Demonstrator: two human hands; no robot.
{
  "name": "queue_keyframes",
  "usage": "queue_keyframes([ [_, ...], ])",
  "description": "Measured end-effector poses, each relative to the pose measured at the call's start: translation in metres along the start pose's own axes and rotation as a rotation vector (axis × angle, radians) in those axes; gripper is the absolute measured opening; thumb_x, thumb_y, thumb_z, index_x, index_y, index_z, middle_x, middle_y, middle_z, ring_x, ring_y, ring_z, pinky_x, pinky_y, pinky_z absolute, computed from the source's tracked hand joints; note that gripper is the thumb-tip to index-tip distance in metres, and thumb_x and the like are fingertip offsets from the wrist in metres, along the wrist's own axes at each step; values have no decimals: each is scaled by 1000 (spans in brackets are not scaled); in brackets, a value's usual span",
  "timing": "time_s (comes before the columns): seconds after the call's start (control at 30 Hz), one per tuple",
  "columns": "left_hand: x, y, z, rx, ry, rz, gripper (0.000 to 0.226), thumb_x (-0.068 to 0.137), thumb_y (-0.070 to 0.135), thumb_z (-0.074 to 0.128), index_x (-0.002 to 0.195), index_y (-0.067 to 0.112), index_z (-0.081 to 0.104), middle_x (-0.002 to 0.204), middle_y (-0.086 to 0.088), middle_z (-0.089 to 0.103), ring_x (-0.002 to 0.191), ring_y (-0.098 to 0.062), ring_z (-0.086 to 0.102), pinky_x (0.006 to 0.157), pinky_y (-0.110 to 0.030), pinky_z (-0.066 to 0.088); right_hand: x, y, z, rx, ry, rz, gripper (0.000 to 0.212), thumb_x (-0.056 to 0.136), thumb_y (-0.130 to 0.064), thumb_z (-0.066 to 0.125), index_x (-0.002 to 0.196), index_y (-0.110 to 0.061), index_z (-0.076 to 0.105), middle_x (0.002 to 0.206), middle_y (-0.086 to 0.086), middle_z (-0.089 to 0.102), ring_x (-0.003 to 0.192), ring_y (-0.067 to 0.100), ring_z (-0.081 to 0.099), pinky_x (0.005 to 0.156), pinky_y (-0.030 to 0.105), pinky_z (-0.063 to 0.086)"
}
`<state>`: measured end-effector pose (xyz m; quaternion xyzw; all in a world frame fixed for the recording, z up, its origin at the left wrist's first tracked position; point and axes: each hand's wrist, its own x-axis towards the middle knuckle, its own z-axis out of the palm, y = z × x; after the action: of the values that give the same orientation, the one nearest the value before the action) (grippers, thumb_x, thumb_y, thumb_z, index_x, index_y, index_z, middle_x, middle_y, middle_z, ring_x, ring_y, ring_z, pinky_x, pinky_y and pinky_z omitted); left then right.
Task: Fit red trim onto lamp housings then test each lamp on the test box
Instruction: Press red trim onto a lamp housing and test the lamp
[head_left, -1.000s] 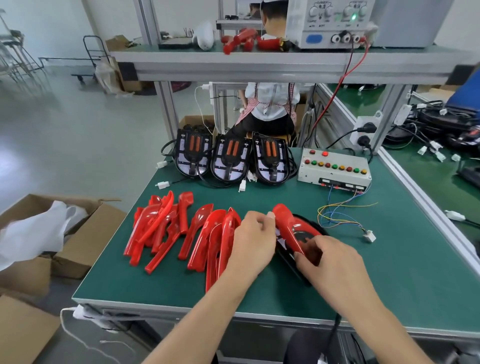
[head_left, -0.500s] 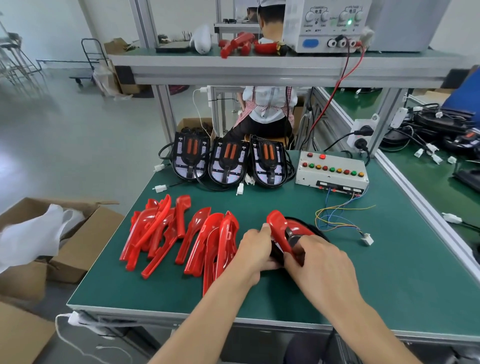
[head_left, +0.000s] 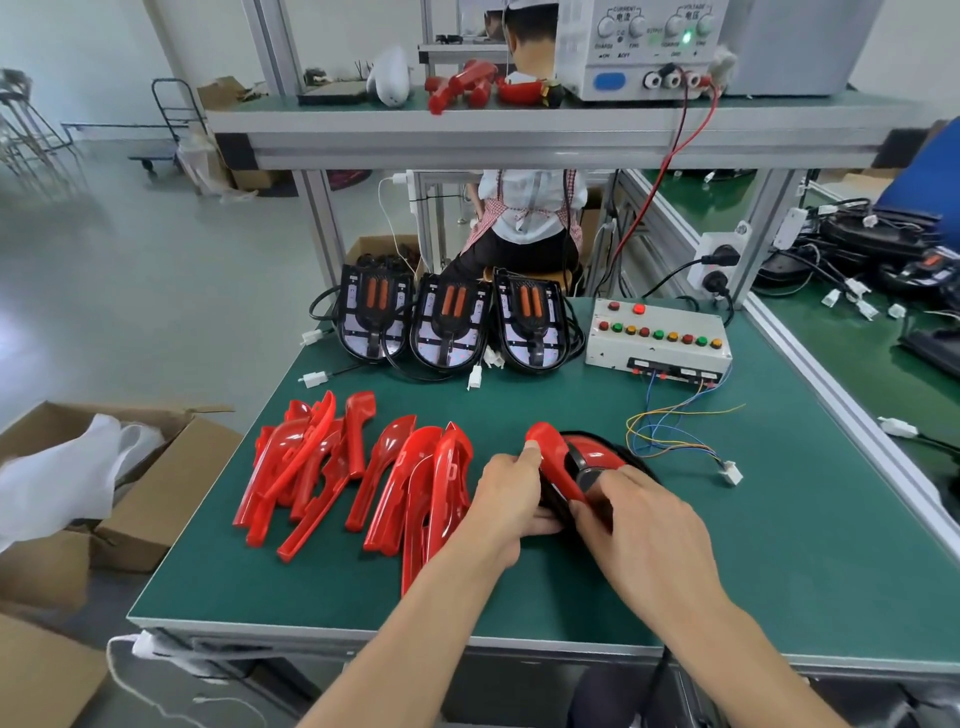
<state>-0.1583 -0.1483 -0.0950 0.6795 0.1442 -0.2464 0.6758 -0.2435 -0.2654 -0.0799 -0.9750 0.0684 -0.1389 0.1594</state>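
Observation:
A black lamp housing (head_left: 597, 457) with a red trim piece (head_left: 556, 457) on it sits near the middle of the green table (head_left: 779, 545). My left hand (head_left: 511, 501) grips its left side, thumb on the trim. My right hand (head_left: 644, 519) presses on its near right side and hides much of the housing. Several loose red trim pieces (head_left: 358, 467) lie in a spread to the left. Three more lamp housings (head_left: 449, 325) stand in a row at the back. The white test box (head_left: 657, 338) with coloured buttons is at the back right; its wires end in a white connector (head_left: 730, 472).
A power supply (head_left: 644, 47) sits on the shelf above, with red and black leads running down. Open cardboard boxes (head_left: 150, 467) stand on the floor to the left. A person sits at the bench behind. Another bench with cables is on the right.
Both hands have drawn closer around the lamp housing. The red trim has tilted more upright against it, and my right hand has shifted over its near edge.

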Motion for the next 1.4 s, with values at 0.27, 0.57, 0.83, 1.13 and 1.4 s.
queue_keyframes([
  [0.27, 0, -2, 0, -42, 7, -6, 45, 109, 39, 43, 113, -1, 64, 95, -23, 74, 75, -31, 76, 59, -34, 62, -9, 8, -3, -2, -19, 22, 23, 90, -43, 68, 83, -22, 60, 85, -7, 58, 77, 26, 62, 58, 32, 33],
  [0.57, -4, 3, 0, -24, -18, 10, 50, 103, 48, 54, 112, 0, 66, 99, -19, 75, 83, -29, 76, 63, -35, 63, -21, 11, -10, 39, -50, 82, 22, 90, -44, 67, 85, -24, 61, 87, -7, 58, 77, 23, 61, 61, 34, 43],
  [0.83, -13, 0, -1, -16, -175, 70, 44, 100, 46, 61, 126, 10, 62, 116, -10, 75, 108, -28, 72, 98, -47, 57, -35, 15, -10, 85, -3, 98, 22, 84, -38, 76, 76, -27, 59, 79, -11, 58, 63, 14, 48, 56, 30, 36],
  [1.13, -21, -17, -7, -189, -199, 125, 35, 104, 31, 59, 129, 7, 55, 116, -15, 74, 106, -31, 73, 97, -55, 56, -56, 25, 2, 231, 51, 211, 28, 77, -48, 82, 71, -33, 59, 75, -17, 58, 65, 4, 56, 56, 26, 43],
  [1.4, -26, -22, -9, -350, -204, 225, 39, 105, 35, 52, 127, 3, 57, 111, -17, 76, 102, -31, 74, 80, -40, 63, -63, 24, 12, 541, 163, 447, 40, 69, -71, 73, 84, -40, 52, 73, -13, 61, 76, -1, 57, 60, 28, 42],
])
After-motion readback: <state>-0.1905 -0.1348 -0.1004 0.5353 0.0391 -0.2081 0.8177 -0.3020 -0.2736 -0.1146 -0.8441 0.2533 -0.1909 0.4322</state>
